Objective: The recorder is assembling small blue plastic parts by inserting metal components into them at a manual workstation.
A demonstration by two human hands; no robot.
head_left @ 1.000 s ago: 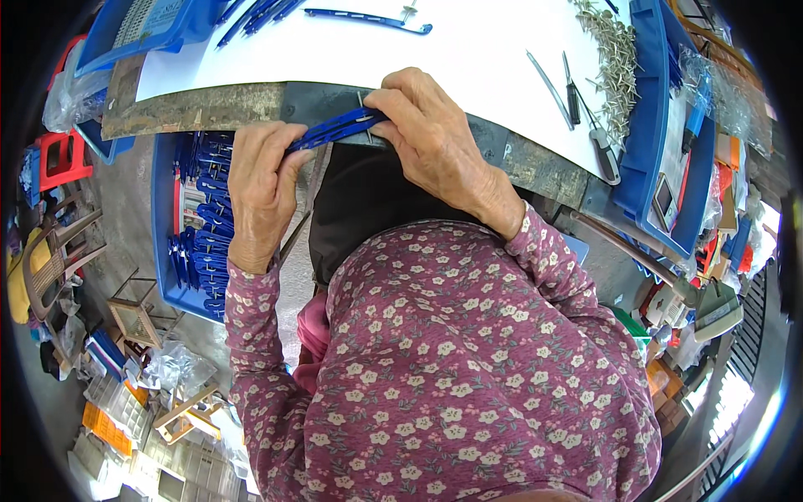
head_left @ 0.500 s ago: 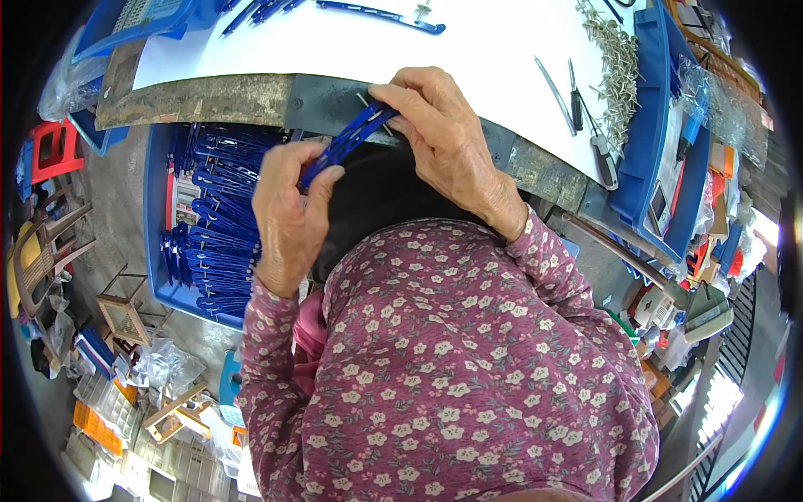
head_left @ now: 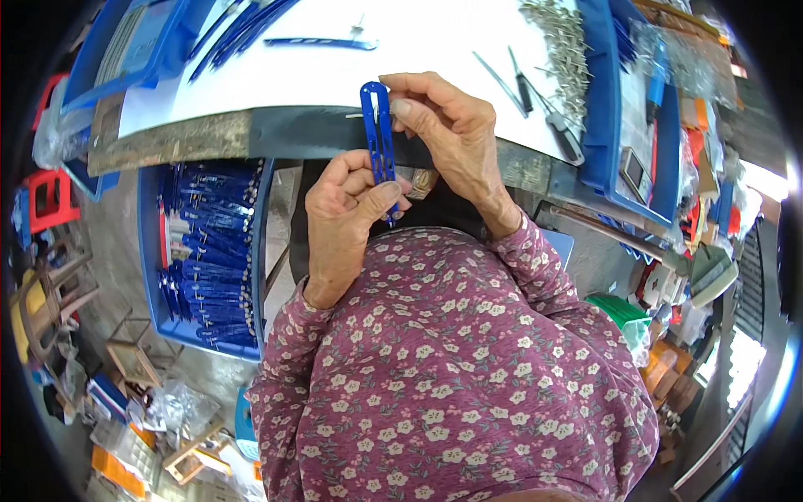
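A long blue slotted strip [head_left: 381,138] with a rounded end stands almost upright before me, above my lap by the table's near edge. My left hand [head_left: 347,219] grips its lower part between thumb and fingers. A thin metal pin [head_left: 355,115] crosses the strip near the top and sticks out on its left side. At the strip's right edge, my right hand [head_left: 458,138] is closed with thumb and forefinger at the pin's other end, which the fingers hide. On the white table surface [head_left: 435,50] lies another blue strip [head_left: 314,43], with a metal pin standing near its right end.
Below the table at left, a blue crate [head_left: 150,276] holds many blue strips. More strips [head_left: 242,33] and a blue tray [head_left: 167,63] are at the table's far left. Metal pins [head_left: 565,63], a screwdriver [head_left: 566,140] and another blue tray [head_left: 598,109] sit at right.
The blue strip has turned from slanted to nearly upright. My left hand has moved right and now grips its lower part; my right hand stays near the top. The view has shifted slightly.
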